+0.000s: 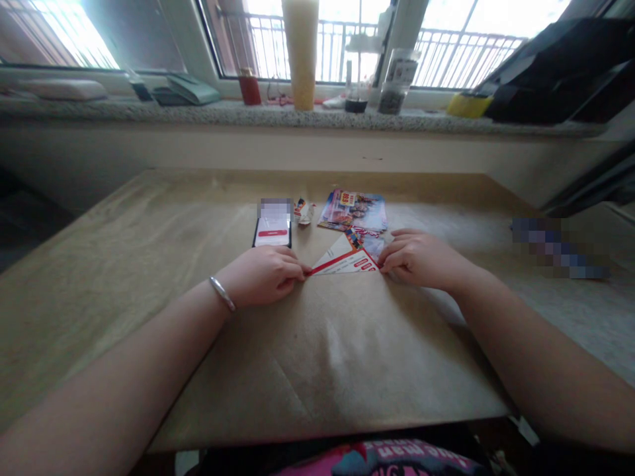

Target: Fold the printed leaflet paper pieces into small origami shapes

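A printed sheet of paper [342, 258], folded into a triangle with a red stripe, lies on the table between my hands. My left hand [268, 274], with a silver bangle at the wrist, pinches the sheet's left tip. At the right corner, the closed fingers of my right hand [414, 258] grip the paper's edge. A stack of colourful flyers [353, 210] lies just beyond the sheet. Left of the stack is a small crumpled paper piece [304, 212]. Behind my left hand a phone [272, 228] shows a lit screen, its upper part blurred.
The brown-covered table [317, 370] reaches to a wall under a stone windowsill [198, 116]. On the sill stand a red-capped jar [249, 87], a tall yellow cylinder [302, 59], a clear container [395, 82] and a black bag [560, 73]. A blurred object [558, 248] lies far right.
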Action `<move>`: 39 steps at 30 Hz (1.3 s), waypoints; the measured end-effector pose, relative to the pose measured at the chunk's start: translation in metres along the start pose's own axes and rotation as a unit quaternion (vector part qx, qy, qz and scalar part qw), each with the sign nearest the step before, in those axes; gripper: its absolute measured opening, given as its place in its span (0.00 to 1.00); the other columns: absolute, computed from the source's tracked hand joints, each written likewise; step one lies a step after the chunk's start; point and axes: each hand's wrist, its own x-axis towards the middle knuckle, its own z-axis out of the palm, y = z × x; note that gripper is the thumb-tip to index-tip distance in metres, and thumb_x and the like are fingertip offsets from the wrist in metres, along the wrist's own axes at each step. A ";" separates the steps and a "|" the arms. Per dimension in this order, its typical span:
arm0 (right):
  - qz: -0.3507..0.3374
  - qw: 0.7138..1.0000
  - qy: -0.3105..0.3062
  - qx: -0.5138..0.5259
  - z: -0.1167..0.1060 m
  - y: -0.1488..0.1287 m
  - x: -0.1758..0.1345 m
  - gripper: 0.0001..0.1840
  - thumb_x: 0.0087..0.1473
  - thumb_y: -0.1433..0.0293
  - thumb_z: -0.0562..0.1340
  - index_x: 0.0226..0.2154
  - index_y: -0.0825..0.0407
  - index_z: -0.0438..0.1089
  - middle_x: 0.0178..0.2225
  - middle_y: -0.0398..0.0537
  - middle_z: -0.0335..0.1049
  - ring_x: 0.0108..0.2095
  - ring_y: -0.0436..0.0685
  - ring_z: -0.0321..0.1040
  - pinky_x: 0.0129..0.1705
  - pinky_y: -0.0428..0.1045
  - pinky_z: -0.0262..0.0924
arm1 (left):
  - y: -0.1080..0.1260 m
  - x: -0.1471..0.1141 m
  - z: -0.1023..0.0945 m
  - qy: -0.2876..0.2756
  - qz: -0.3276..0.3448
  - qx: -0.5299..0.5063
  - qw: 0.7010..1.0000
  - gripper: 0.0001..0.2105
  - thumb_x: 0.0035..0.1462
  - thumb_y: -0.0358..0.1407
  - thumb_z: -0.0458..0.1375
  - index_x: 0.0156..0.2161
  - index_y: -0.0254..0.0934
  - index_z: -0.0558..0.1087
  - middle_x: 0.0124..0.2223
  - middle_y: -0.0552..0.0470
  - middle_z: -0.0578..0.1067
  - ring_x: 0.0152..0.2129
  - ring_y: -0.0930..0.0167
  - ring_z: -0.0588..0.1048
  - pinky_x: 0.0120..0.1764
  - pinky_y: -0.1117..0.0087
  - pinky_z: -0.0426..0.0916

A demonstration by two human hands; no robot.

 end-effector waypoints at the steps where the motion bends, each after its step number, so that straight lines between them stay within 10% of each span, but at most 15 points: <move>1: -0.004 1.000 0.001 -0.002 -0.001 0.000 0.000 0.15 0.50 0.75 0.56 0.28 0.45 0.77 0.36 0.39 0.77 0.37 0.54 0.72 0.51 0.54 0.55 | 0.001 0.000 0.000 0.001 -0.004 0.000 1.000 0.13 0.53 0.28 0.51 0.38 0.40 0.77 0.43 0.54 0.78 0.39 0.69 0.75 0.45 0.68 0.70; 13: 0.084 0.996 0.016 0.028 0.008 0.000 0.001 0.16 0.48 0.77 0.53 0.27 0.50 0.75 0.29 0.44 0.75 0.31 0.53 0.70 0.35 0.47 0.58 | 0.003 0.003 0.004 0.006 -0.006 0.006 1.000 0.15 0.58 0.31 0.48 0.47 0.40 0.73 0.42 0.48 0.75 0.39 0.68 0.72 0.42 0.67 0.69; 22: 0.042 0.995 0.015 0.085 0.012 -0.009 0.006 0.20 0.50 0.77 0.53 0.40 0.47 0.76 0.35 0.47 0.73 0.33 0.52 0.69 0.35 0.47 0.59 | 0.008 0.007 0.007 0.010 0.003 0.012 1.000 0.14 0.59 0.30 0.50 0.46 0.39 0.73 0.44 0.48 0.74 0.40 0.67 0.70 0.44 0.66 0.67; 39: 0.109 0.992 0.049 0.039 0.018 -0.006 0.006 0.10 0.54 0.68 0.56 0.34 0.51 0.73 0.37 0.50 0.72 0.38 0.56 0.68 0.39 0.49 0.61 | 0.003 0.002 0.004 0.013 0.002 -0.010 1.000 0.09 0.55 0.28 0.50 0.35 0.37 0.73 0.40 0.49 0.75 0.38 0.69 0.72 0.42 0.68 0.67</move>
